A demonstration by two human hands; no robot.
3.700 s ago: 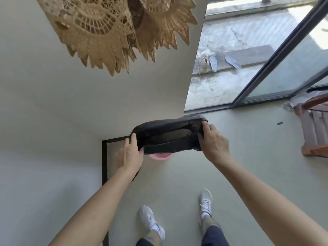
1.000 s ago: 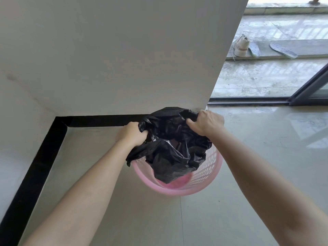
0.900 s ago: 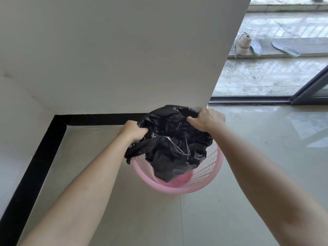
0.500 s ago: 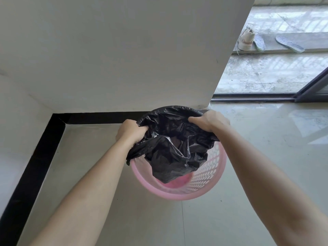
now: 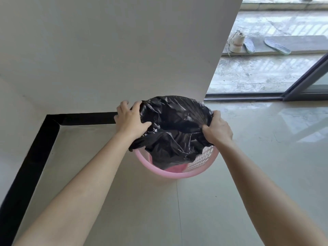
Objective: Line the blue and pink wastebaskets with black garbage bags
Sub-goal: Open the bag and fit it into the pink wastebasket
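Stretching the black garbage bag over the pink wastebasket on the floor: left hand and right hand each clench its mouth (near rim uncovered). Pull the hem evenly outward, then down.

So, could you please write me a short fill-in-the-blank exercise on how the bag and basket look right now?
1. The garbage bag is ____ in colour.
2. The wastebasket under it is ____.
3. The left hand and right hand each grip the bag's ____.
4. The basket's near rim is still ____ by the bag.

Missing words: black; pink; edge; uncovered
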